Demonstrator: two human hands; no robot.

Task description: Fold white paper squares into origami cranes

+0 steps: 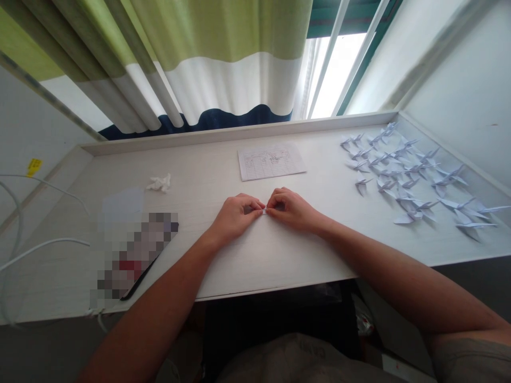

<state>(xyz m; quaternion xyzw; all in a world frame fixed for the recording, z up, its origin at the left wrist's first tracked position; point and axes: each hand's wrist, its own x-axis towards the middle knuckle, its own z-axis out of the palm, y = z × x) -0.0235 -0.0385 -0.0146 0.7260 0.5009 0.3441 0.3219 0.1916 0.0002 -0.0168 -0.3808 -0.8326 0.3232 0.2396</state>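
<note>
My left hand (236, 214) and my right hand (290, 208) rest side by side on the white desk (279, 255), fingers curled and pinched together where the two hands meet. A tiny piece of pale paper (264, 211) shows between the fingertips; most of it is hidden by the fingers. Both forearms reach in from the near edge of the desk.
Several folded pale-blue paper cranes (411, 175) lie spread on the desk at the right. A ruled sheet (270, 160) lies behind my hands. A crumpled white scrap (159, 183) and a blurred flat object (133, 255) sit at left, with white cables (24, 255). Striped curtain (191, 69) and window behind.
</note>
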